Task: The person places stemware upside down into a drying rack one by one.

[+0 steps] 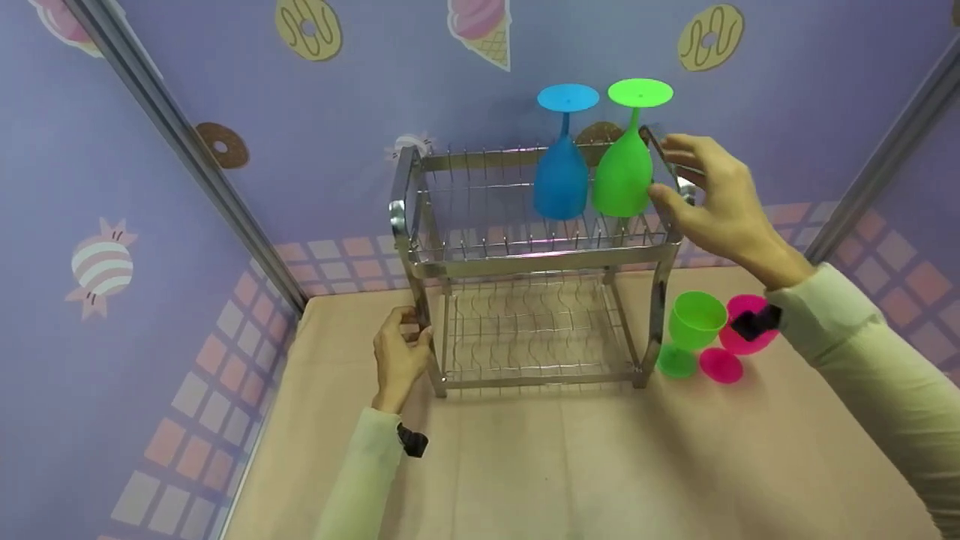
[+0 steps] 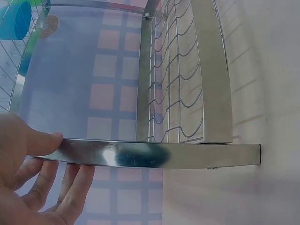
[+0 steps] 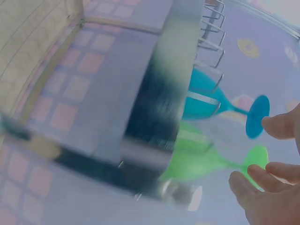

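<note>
A two-tier metal dish rack (image 1: pixel 540 261) stands on the table. Upside down on its top tier, at the right, are a blue goblet (image 1: pixel 561 184) and a green goblet (image 1: pixel 622 180), side by side. My left hand (image 1: pixel 403 361) holds the rack's left front leg (image 2: pixel 112 153), thumb on one side and fingers on the other. Beside the green goblet, at the rack's right end, is my right hand (image 1: pixel 716 196), its fingers loosely spread and holding nothing. In the right wrist view, the fingertips (image 3: pixel 239 183) appear near the green goblet's foot; whether they touch it I cannot tell.
Right of the rack, a second green goblet (image 1: pixel 696 319) and a pink goblet (image 1: pixel 721 365) stand upright on the table, the pink one partly hidden by the right wrist camera. A lower wire tier (image 1: pixel 540 322) sits near the tabletop. Patterned purple walls (image 1: pixel 487 97) enclose the table.
</note>
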Tool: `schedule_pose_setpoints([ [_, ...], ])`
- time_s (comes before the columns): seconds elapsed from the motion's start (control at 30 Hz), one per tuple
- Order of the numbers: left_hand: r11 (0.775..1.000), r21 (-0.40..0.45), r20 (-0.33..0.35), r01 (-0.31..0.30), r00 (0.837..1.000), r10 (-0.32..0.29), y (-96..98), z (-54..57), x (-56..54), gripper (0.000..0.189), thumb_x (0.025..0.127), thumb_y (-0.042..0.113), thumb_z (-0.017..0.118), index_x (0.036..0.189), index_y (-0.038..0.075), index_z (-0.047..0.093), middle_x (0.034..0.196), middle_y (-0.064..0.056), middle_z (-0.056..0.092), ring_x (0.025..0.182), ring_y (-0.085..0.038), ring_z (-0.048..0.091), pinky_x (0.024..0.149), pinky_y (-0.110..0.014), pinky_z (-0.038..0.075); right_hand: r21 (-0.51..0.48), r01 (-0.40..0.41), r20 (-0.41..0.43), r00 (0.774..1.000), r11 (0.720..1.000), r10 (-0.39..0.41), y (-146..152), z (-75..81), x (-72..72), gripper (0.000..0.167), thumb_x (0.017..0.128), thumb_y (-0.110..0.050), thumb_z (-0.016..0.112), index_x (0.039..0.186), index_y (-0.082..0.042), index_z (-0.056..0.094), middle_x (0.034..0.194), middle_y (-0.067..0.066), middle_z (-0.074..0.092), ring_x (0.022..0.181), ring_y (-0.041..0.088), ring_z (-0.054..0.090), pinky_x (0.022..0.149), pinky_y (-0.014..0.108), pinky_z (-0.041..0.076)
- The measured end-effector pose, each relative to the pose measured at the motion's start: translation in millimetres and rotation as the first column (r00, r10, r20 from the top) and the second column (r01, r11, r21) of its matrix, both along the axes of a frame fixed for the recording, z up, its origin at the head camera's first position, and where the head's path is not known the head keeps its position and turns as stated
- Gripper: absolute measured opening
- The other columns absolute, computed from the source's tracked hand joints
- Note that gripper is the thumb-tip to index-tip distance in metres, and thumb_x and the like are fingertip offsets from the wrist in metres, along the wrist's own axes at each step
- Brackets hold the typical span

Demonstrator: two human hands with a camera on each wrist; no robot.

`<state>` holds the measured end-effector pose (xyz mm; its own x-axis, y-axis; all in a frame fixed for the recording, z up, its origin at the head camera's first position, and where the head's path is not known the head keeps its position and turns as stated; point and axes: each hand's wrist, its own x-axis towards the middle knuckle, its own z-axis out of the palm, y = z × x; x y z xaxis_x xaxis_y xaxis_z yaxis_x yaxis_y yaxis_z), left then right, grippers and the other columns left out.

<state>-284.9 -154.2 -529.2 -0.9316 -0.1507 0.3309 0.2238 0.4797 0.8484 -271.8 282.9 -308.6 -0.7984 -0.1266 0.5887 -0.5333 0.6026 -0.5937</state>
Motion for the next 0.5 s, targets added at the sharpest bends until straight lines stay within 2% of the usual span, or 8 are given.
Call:
schedule_pose_setpoints([
  [0.13,1.000,-0.006,0.023,-0.010,1.000,0.010,-1.1,1.5,1.0,0.038,0.092,-0.004,0.078,0.128,0.000,0.067,0.120,-0.021,0.073,0.097,-0.040,0.079,0.085,-0.048,0.068,-0.006,0.035,-0.027,0.999,0.999,-0.035,25.0,-13.9,15.2,0.056,0.096,0.003,0.074,0.148,0.001,0.055,0.149,0.021,0.060,0.138,0.043,0.059,0.118,0.032,0.050],
  [0.27,1.000,-0.009,0.031,-0.014,0.999,0.014,-0.6,0.0,2.3,0.038,0.092,-0.003,0.079,0.128,0.002,0.067,0.121,-0.020,0.073,0.097,-0.039,0.079,0.084,-0.048,0.068,0.002,0.096,-0.030,0.995,0.995,-0.096,53.9,-34.7,29.3,0.056,0.095,0.002,0.077,0.148,0.001,0.056,0.146,0.022,0.061,0.135,0.044,0.060,0.115,0.021,0.050],
  [0.37,1.000,-0.012,0.028,-0.019,0.999,0.019,0.2,-0.6,3.0,0.038,0.093,-0.002,0.079,0.128,0.003,0.067,0.121,-0.020,0.073,0.098,-0.038,0.079,0.084,-0.049,0.068,-0.016,0.145,-0.007,0.989,0.989,-0.145,76.0,-52.1,38.0,0.056,0.096,-0.001,0.077,0.148,0.000,0.056,0.145,0.024,0.062,0.134,0.031,0.063,0.112,0.014,0.049],
  [0.5,1.000,-0.010,0.018,-0.008,1.000,0.008,1.0,-0.3,2.3,0.037,0.093,-0.002,0.078,0.128,0.002,0.066,0.122,-0.020,0.073,0.098,-0.040,0.079,0.085,-0.048,0.068,-0.052,0.223,0.046,0.974,0.973,-0.221,105.8,-76.6,46.5,0.056,0.097,-0.004,0.077,0.149,-0.001,0.056,0.144,0.024,0.061,0.128,0.002,0.060,0.110,0.009,0.047],
])
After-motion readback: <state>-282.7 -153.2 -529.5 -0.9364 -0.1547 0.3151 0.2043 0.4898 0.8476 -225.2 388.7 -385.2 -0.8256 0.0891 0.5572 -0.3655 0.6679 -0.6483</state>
